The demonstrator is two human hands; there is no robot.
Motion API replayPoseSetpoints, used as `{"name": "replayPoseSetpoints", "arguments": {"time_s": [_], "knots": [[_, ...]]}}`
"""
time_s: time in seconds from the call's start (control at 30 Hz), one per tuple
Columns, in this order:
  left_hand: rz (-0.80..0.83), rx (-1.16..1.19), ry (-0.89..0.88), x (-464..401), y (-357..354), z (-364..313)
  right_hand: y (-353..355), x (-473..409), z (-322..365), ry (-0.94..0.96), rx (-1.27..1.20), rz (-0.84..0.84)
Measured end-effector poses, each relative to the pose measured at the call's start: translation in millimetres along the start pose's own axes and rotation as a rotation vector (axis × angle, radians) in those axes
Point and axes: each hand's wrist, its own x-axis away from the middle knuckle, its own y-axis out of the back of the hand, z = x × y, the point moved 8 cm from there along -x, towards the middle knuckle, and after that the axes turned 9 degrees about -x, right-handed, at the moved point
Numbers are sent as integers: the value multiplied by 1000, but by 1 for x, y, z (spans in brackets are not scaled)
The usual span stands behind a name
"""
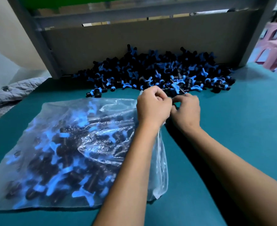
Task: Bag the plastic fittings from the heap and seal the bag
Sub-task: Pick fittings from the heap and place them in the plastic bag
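Observation:
A heap of black and blue plastic fittings lies at the back of the green table, against a grey board. A clear plastic bag holding several fittings lies flat at the front left, its mouth toward the right. My left hand grips the bag's upper right corner with curled fingers. Close beside it, my right hand has its fingers curled at the same spot, at the heap's near edge. What the right fingers pinch is hidden, and the two hands touch.
A grey board and metal frame stand behind the heap. Grey quilted fabric lies off the table's left edge. Pink shapes show at the far right. Bare green tabletop extends to the right of my arms.

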Motion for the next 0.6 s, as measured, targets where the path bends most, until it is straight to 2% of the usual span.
{"name": "replayPoseSetpoints", "arguments": {"time_s": [0.1,0.2,0.3,0.47,0.6], "knots": [[41,-90,20,3,-14,15,-5,-13,-20,8,305,101],[68,-118,33,5,-23,25,-16,-25,-38,-17,344,255],[85,-142,53,7,-27,33,-22,-32,-46,-45,270,370],[95,-119,90,8,-28,40,4,-18,-33,25,-24,224],[110,-71,85,7,-30,42,28,-5,-35,-28,-183,86]]}}
